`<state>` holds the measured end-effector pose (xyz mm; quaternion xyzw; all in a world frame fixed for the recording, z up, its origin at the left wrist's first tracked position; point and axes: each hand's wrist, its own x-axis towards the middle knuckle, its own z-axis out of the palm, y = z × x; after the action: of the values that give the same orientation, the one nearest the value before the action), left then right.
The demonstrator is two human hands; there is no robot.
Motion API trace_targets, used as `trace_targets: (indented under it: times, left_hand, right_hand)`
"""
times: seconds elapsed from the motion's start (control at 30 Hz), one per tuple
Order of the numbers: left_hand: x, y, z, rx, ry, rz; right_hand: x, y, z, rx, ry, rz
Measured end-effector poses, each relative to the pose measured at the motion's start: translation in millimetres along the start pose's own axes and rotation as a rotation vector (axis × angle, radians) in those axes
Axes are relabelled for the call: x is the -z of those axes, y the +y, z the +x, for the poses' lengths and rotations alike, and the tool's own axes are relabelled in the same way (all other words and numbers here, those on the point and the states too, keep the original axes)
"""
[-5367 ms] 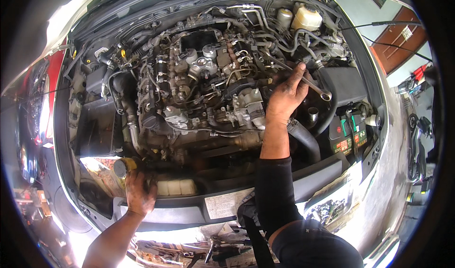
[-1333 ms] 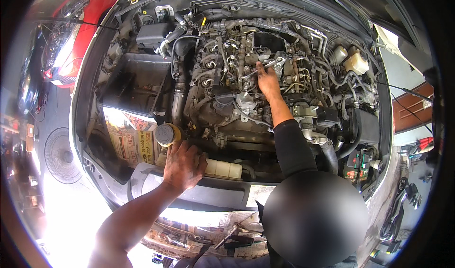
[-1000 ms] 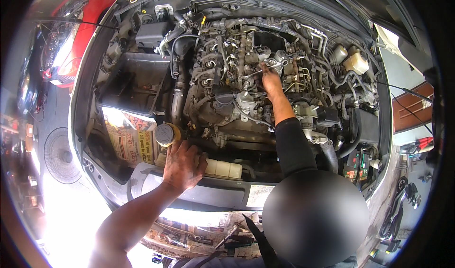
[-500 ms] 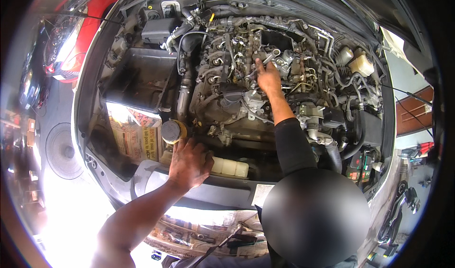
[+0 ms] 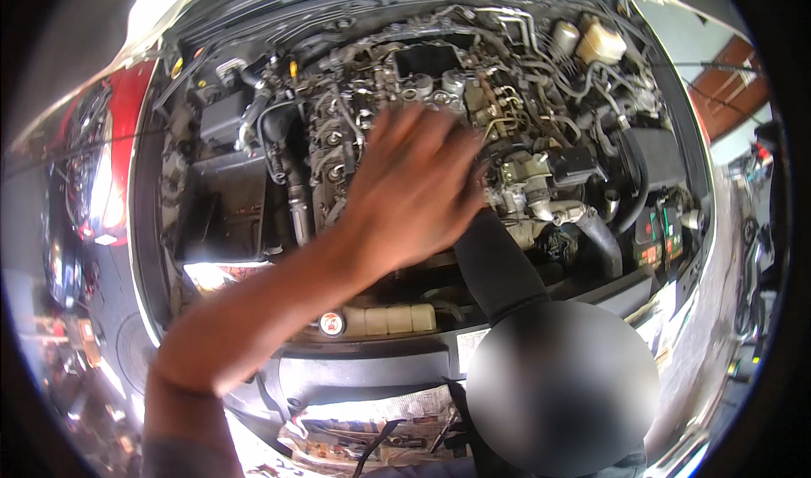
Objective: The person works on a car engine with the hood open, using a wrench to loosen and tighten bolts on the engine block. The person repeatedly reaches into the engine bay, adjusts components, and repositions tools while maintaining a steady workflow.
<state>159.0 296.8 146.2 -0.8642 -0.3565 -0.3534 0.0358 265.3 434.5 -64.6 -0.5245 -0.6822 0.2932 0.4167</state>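
Observation:
My left hand, back upward and smeared by motion, is over the middle of the open engine. Its fingers point away from me, and their undersides are hidden. My right hand lies under it, almost wholly covered. Only my right forearm in its black sleeve shows, reaching in from the lower right. What either hand holds, I cannot make out. Just beyond the fingers are round metal openings and a dark rectangular hollow. My left forearm crosses the front left of the bay.
Along the front edge lies a pale plastic reservoir with a white cap. An open black box is at left. The battery and a thick grey hose are at right. Tools lie on newspaper below the front edge.
My left hand has left the jar by the reservoir and moved up and right, over my right hand. The jar is out of sight now. The whole view has shifted somewhat.

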Motion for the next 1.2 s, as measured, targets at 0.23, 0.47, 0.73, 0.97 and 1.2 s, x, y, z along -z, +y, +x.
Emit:
trace_targets:
  times: [0.23,0.47,0.73,0.97,1.2]
  left_hand:
    - [-155,-24,181,-0.528,-0.489,0.376]
    - [-147,-140,106,-0.158,-0.712,0.818]
    - [-101,-140,91,-0.028,-0.838,0.874]
    - [-109,-147,93,0.293,-1.145,0.787]
    - [-63,-215,-11,0.352,-1.018,0.547]
  right_hand:
    - [-6,31,27,0.275,-0.029,-0.217]
    - [0,0,21,0.258,-0.015,-0.198]
    - [2,1,33,0.372,-0.092,-0.187]
    - [11,2,40,0.431,-0.219,-0.282]
    - [-12,-50,62,0.44,-0.696,-0.629]
